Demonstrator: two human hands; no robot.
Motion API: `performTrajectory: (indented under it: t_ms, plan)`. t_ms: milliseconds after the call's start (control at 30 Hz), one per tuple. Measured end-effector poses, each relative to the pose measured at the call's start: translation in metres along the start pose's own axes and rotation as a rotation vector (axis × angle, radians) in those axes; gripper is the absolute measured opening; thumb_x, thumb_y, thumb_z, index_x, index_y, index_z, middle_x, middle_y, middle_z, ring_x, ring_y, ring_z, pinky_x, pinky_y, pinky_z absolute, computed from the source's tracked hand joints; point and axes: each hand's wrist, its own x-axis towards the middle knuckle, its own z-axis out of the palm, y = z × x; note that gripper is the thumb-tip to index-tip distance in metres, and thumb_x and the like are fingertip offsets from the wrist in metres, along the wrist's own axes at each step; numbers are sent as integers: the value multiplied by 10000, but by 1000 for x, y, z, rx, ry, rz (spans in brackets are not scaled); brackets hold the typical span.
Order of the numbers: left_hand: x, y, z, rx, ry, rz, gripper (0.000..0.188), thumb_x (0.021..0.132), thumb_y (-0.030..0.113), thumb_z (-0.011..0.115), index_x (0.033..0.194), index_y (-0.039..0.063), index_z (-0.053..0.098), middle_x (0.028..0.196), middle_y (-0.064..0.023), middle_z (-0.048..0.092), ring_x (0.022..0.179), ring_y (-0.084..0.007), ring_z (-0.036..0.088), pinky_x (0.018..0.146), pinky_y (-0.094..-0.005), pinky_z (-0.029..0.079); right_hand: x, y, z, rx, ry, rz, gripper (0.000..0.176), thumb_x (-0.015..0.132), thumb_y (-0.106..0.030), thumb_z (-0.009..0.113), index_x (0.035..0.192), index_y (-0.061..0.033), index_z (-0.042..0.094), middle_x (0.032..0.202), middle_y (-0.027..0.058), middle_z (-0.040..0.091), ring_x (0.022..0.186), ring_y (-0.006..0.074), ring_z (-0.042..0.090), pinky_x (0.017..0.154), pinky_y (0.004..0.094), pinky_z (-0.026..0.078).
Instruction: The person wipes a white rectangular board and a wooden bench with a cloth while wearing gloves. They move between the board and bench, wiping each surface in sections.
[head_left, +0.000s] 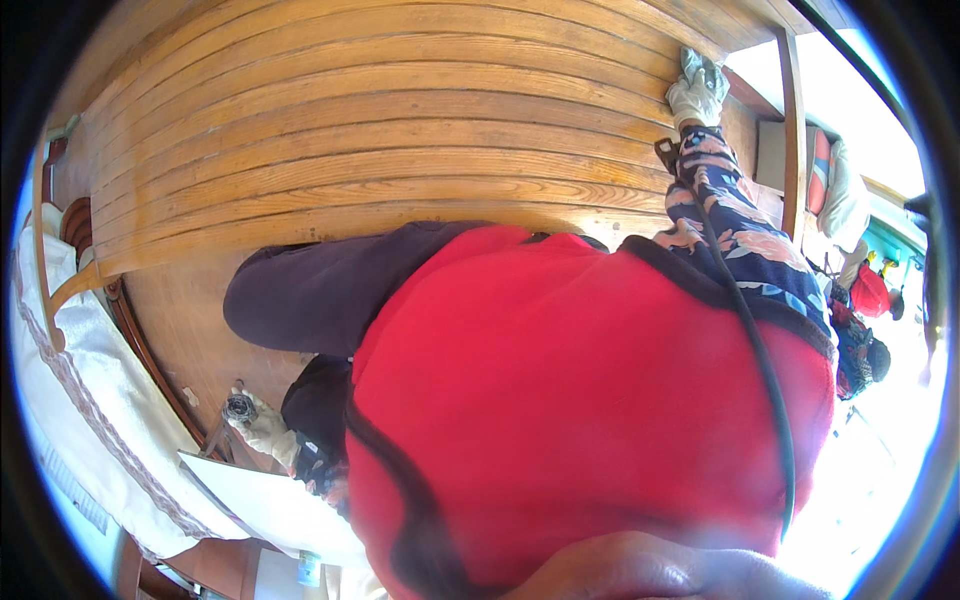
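My right hand (695, 99), in a white glove, reaches out to the far right end of a slatted wooden surface (390, 120) that looks like a bench seat. It presses a crumpled grey cloth (691, 61) there. My left hand (268, 435), also gloved, is low at the left beside my body. Its fingers close around a round grey wad (240, 409), perhaps a metal scourer. The glove hides part of the wad.
Wooden armrests stand at the left (56, 300) and right (791, 135) ends of the slats. A white cloth cover (112, 375) with a patterned band hangs at the left. Near the left hand is a white tabletop (262, 495). A black cord (742, 307) runs along my right arm.
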Motion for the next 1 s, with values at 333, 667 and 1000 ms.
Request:
performTrajectory:
  t_ms: [333,667,1000]
  plan:
    - [9,5,-24,696,-151,213,419,979,145,530,1341,-57,468,1424,-198,470,1315,-281,468,1131,-397,378,-95,-126,-22,262,-152,-465,576,867,-515,586,1367,-237,517,1382,220,485,1206,419,519,972,470,476]
    - [-2,7,1,384,-116,160,400,982,190,551,1299,-49,500,1402,-187,495,1308,-286,465,1124,-392,402,-217,-339,-91,517,-331,-1065,618,824,-521,629,1374,-263,521,1249,200,567,1085,385,606,881,469,522]
    - [-18,6,-36,464,-99,267,448,935,130,574,1334,-55,485,1429,-213,470,1312,-332,473,1115,-440,390,-152,-147,-51,310,-259,-886,628,857,-499,598,1417,-252,459,1289,207,560,1038,410,626,879,465,534]
